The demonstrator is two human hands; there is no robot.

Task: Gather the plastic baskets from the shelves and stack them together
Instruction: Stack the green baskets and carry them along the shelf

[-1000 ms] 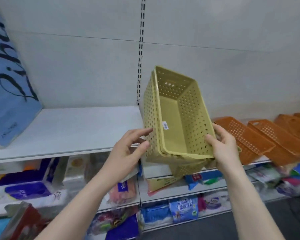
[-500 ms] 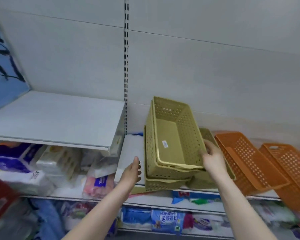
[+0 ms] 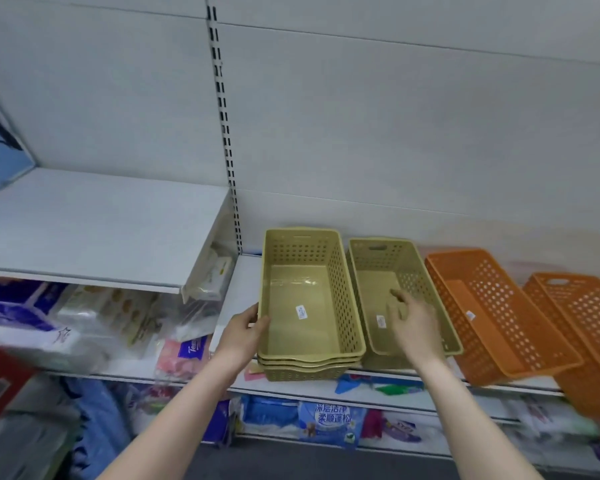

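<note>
**Yellow stack set flat on the shelf**

The right hand (image 3: 413,320) is motion-blurred, so its fingers are hard to read; it seems loosely spread, empty, and hides part of the single yellow basket (image 3: 392,268) beneath it. The far orange basket (image 3: 575,313) is cut off at the right edge.

The stack of yellow baskets (image 3: 309,306), three rims showing, sits at the front edge of the shelf (image 3: 236,289), near its left end. Half a second ago it was tilted in the right hand. The left hand (image 3: 239,336), then apart, now lies fairly flat against its left wall.
</note>
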